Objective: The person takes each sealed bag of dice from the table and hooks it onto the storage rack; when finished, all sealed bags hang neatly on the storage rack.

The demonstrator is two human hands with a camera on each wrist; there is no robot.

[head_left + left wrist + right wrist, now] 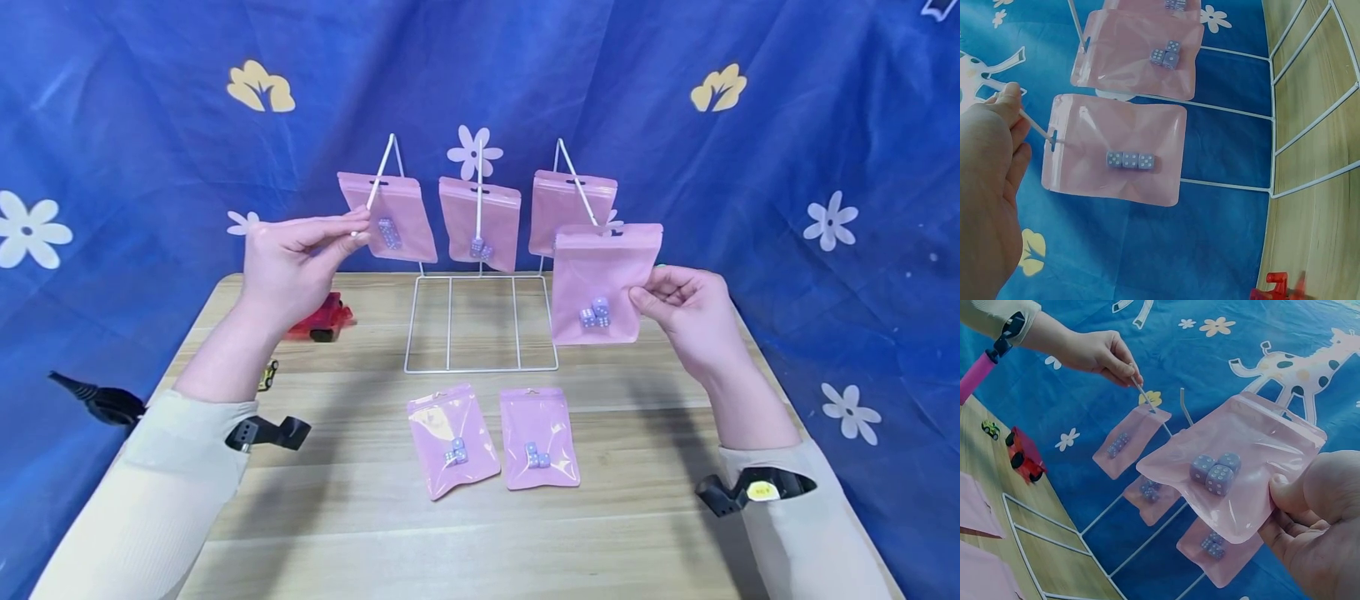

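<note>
My left hand (296, 258) pinches the tip of the left prong of a white wire rack (480, 370). On that prong hangs a pink pouch (1085, 178) with dice in a row. My right hand (686, 317) pinches the side edge of another pink zip pouch (592, 275) between thumb and fingers; dice (1216, 472) show through it. Its slotted top is right at the tip of the right prong. Behind it, a pouch (573, 200) hangs on the same prong, and one more pouch (487, 212) hangs on the middle prong.
Two pink pouches with dice, a left one (442, 417) and a right one (555, 417), lie on the wooden table (465, 558) before the rack. A red toy vehicle (326, 317) and a small yellow toy car (267, 375) stand at the left. A blue patterned cloth (630, 67) hangs behind.
</note>
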